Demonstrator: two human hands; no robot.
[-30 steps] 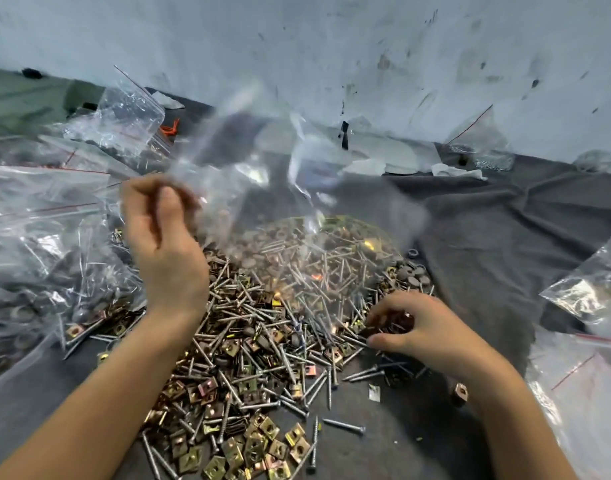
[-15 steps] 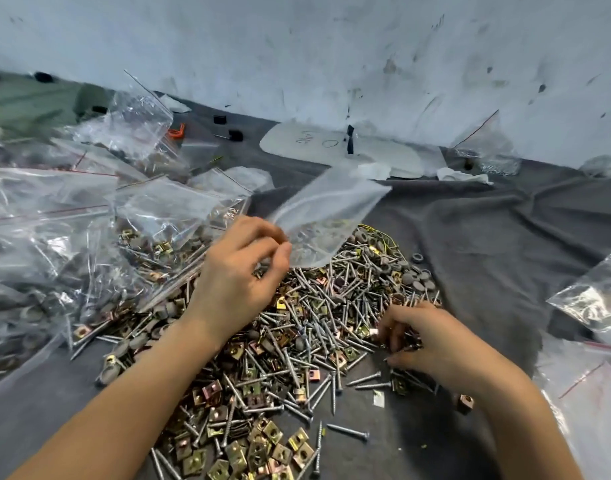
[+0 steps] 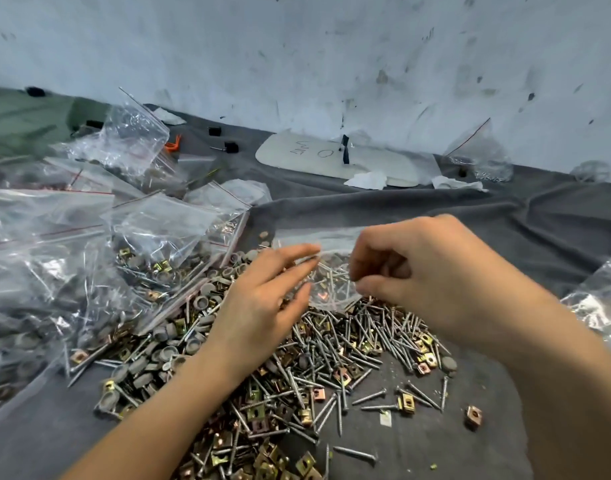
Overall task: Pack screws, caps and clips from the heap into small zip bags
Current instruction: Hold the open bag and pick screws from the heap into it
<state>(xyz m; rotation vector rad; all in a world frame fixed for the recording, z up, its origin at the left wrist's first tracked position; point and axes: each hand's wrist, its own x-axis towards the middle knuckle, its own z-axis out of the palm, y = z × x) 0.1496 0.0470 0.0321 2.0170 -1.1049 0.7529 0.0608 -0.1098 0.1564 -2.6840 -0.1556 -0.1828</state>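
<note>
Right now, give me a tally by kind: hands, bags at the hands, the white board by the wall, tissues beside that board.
Hands: 2, left hand and right hand
Zip bag at the hands: 1
White board: 1
Tissues: 2
Total: 6

Inside of right grip (image 3: 432, 275) unseen

left hand (image 3: 259, 306) 1 | right hand (image 3: 435, 271) 1 | held bag (image 3: 331, 282) 1 | heap (image 3: 331, 362) 1
</note>
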